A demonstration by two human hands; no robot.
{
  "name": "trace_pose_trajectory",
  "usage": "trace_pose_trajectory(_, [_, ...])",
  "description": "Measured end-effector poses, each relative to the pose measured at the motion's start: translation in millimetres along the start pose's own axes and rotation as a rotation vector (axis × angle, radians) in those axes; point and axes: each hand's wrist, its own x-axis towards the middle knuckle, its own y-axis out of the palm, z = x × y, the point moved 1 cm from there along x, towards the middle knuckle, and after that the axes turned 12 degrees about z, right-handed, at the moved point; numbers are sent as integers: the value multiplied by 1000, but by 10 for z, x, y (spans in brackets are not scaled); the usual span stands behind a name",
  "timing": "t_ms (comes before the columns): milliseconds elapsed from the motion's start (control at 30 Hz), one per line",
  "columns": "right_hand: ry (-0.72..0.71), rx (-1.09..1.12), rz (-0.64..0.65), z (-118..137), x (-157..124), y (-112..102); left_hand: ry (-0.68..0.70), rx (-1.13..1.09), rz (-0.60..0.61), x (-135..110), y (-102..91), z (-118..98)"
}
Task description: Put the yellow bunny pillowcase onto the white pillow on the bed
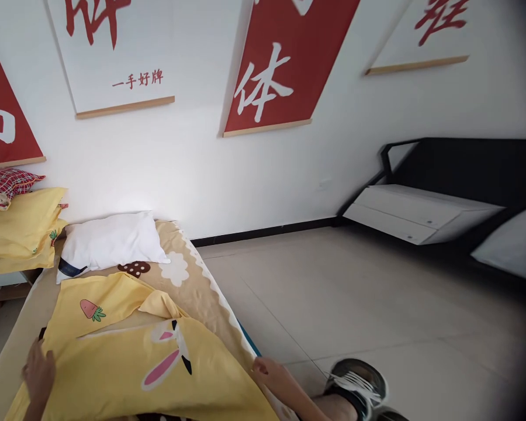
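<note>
Left hand: open, palm down, fingers spread on the left edge of the yellow duvet cover.
Right hand: fingers curled at the cover's right edge, by the side of the bed; cannot tell whether fabric is actually pinched.
Yellow duvet cover: spread across the near part of the bed between the two hands, printed with a rabbit and a carrot, rumpled, one corner folded over near the middle.
Bedsheet: beige, with cloud and mushroom prints and a white scalloped edge, showing beyond the cover.
White pillow: at the head of the bed by the wall, well apart from both hands.
Folded yellow bedding: stacked left of the pillow, with a red checked pillow on top.
Sneaker: dark with white laces, on the tiled floor, just right of the right hand.
White drawer unit: far right, against a black frame.
Wall: red banner and white banner with Chinese characters, hung above the bed.
</note>
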Motion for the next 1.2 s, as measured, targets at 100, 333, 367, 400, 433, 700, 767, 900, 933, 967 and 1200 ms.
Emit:
trace_pose_trajectory(100, [-18,42,22,183,330,132,157,98,100,-36,443,-348])
trace_pose_trajectory(333, [12,96,-8,672,1290,242,167,341,126,-70,916,-266])
trace_pose_trajectory(367, [27,102,-4,770,1431,269,160,346,129,-55,932,-260])
trace_pose_trajectory(400, [36,106,9,881,1567,307,156,346,134,-41,948,-258])
trace_pose_trajectory(433, [34,109,30,1003,1694,356,154,341,141,-29,967,-257])
trace_pose_trajectory(700, [-163,76,283,1768,2204,710,151,290,141,-16,1092,-193])
trace_pose_trajectory(767, [-195,50,313,1791,2217,661,151,311,146,-10,1086,-192])
trace_pose_trajectory(900, [-181,-18,228,1721,2212,475,168,333,145,2,1062,-222])
trace_pose_trajectory(933, [-178,-33,188,1700,2207,436,169,328,145,3,1056,-232])
trace_pose_trajectory(967, [-177,-47,149,1680,2203,405,166,319,147,4,1051,-242])
trace_pose_trajectory(1200, [-51,-53,-58,1411,2172,413,147,252,165,-1,1056,-245])
